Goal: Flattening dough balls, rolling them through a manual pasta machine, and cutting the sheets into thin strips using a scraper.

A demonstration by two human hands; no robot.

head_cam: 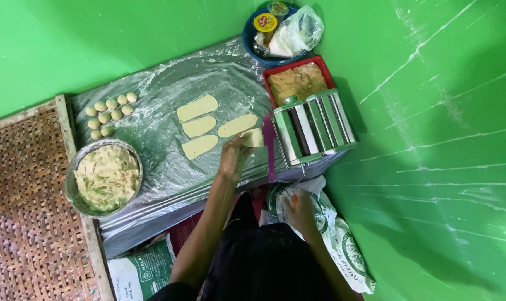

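Note:
My left hand (234, 156) holds a pale dough sheet (253, 137) just in front of the metal pasta roller (314, 127). My right hand (301, 209) grips the roller's orange crank handle (294, 200), lower down at the machine's near side. Several flattened oval dough sheets (198, 107) lie on the floured plastic-covered board (169, 156) to the left of the hand. A cluster of several small dough balls (109, 113) sits at the board's left end.
A metal bowl of shredded filling (107, 177) stands at the left. A red tray of brown filling (297, 82) and a blue bowl with small tubs and a plastic bag (281, 30) lie beyond the roller. A woven bamboo tray (27, 206) is far left; printed sacks (342, 245) lie by my lap.

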